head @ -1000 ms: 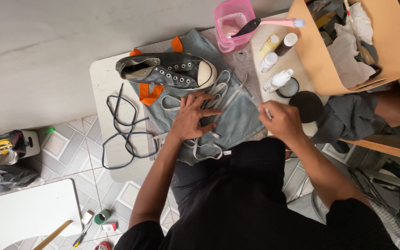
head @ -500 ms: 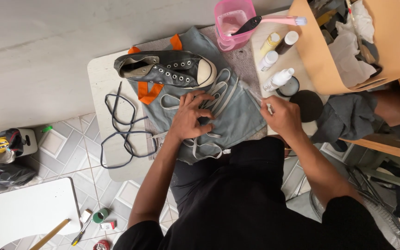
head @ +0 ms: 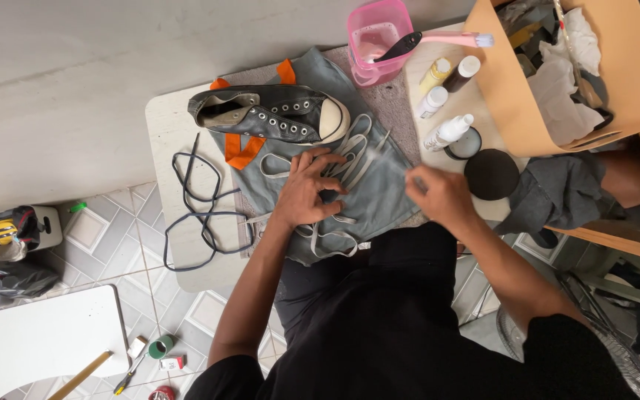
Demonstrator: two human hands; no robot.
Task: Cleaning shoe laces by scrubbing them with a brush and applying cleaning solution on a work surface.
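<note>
A dark grey sneaker (head: 268, 118) with a white toe cap lies on its side, unlaced, on a grey cloth (head: 387, 200) spread over a small white table (head: 163, 130). Pale grey laces (head: 355, 152) lie looped on the cloth below the shoe. My left hand (head: 307, 187) sits on these laces with bent, spread fingers, pinning them down. My right hand (head: 442, 196) is blurred at the cloth's right side, its fingers pinched on a stretch of pale lace that runs toward the left hand. A dark lace (head: 194, 215) lies coiled at the table's left.
A pink tub (head: 372, 41) with a pink-handled brush (head: 450, 38) stands at the back. Small bottles (head: 438, 74), a round tin (head: 467, 144) and a black round pad (head: 492, 174) lie to the right. A cardboard box (head: 631, 81) of rags stands far right. Tools lie on the tiled floor (head: 142, 355).
My right hand has moved left from beside the black pad onto the cloth and pulled a lace out. My left hand stays on the laces.
</note>
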